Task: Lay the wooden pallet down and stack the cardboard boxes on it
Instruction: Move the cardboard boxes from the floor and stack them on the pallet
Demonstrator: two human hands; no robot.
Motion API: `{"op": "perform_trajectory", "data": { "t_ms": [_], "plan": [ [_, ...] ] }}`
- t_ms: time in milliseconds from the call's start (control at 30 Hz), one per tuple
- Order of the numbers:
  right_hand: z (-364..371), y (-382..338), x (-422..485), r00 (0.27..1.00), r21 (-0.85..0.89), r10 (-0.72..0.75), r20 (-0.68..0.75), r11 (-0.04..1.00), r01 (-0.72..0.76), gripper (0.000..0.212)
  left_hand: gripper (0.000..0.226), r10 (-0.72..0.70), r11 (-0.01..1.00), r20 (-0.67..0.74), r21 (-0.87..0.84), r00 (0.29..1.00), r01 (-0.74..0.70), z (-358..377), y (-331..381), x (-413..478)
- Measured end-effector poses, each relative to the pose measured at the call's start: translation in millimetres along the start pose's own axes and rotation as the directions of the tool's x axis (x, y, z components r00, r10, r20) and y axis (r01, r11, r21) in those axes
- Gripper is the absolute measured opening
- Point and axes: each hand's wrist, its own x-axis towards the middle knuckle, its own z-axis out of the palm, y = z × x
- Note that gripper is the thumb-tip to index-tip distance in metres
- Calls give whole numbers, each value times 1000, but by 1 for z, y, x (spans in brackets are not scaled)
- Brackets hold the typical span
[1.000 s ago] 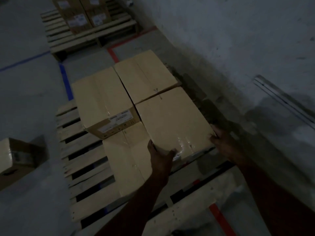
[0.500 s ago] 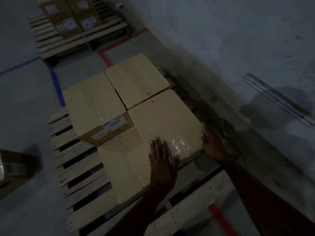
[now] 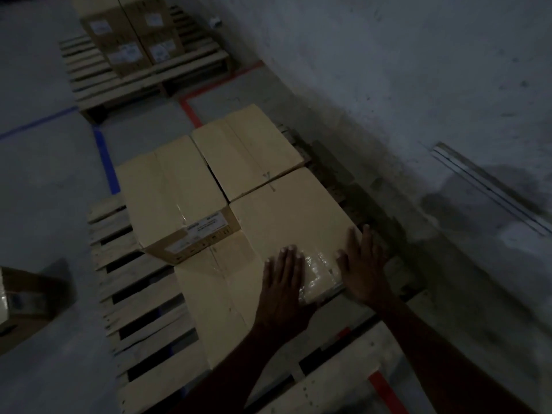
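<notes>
The wooden pallet [image 3: 131, 297] lies flat on the floor beside the wall. Several tan cardboard boxes stand on it. The near right box [image 3: 286, 216] sits on a lower box [image 3: 215, 303] and touches the far right box [image 3: 245, 147] and the labelled left box [image 3: 170, 192]. My left hand [image 3: 283, 282] lies flat, fingers straight, on the near right box's taped front corner. My right hand [image 3: 361, 264] rests with straight fingers against that box's right front edge.
A loose cardboard box [image 3: 27, 306] stands on the floor at the left edge. A second pallet [image 3: 98, 85] with stacked boxes [image 3: 128, 34] is at the back. The grey wall [image 3: 388, 70] runs along the right. Red and blue tape lines [image 3: 104, 156] mark the floor.
Both hands let go of the near right box's front corners and now lie flat on it. The box has settled against its neighbours. The view has shifted slightly.
</notes>
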Motion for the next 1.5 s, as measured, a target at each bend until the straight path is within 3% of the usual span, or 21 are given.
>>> {"op": "perform_trajectory", "data": {
  "t_ms": [167,300,500,567,667,767,867,933,1000,1067,1200,1300,1500],
  "plan": [
    [-4,2,3,995,-181,-96,-26,979,89,66,98,11,1000,17,-10,1000,-10,-1,-4,5],
    [0,-24,-17,952,-183,-287,105,936,302,67,96,44,996,10,-77,999,-43,-3,-9,2],
    [10,-57,-36,969,-194,-185,163,957,215,60,78,69,983,105,-174,992,-50,-22,-35,4],
    [9,-86,-41,965,-181,-139,223,967,181,61,76,-51,971,103,-229,993,73,-43,-50,-10],
    [16,-158,-48,966,-120,-183,180,971,206,56,73,-313,908,41,-281,949,311,-75,-93,-39],
    [44,-262,-52,933,-55,-335,129,937,344,53,69,-584,772,-88,-367,807,519,-105,-168,-82],
    [88,-370,-50,860,2,-499,107,865,501,52,73,-829,494,-86,-574,552,653,-127,-260,-128],
    [135,-446,-45,801,12,-594,82,804,595,49,71,-940,255,-29,-721,339,645,-136,-337,-165],
    [180,-517,-43,752,30,-650,108,758,651,52,65,-987,77,25,-794,158,603,-142,-407,-202],
    [233,-595,-44,699,54,-693,174,716,696,54,67,-996,-58,85,-818,20,572,-146,-482,-242],
    [326,-740,-41,588,79,-770,248,621,780,55,84,-990,-144,110,-771,-93,621,-146,-616,-300],
    [392,-826,-34,501,96,-814,293,546,832,55,86,-978,-209,141,-742,-157,637,-136,-700,-329],
    [531,-935,-6,370,51,-791,487,449,892,62,98,-871,-479,342,-749,-352,457,-83,-834,-369]
  ]
}}
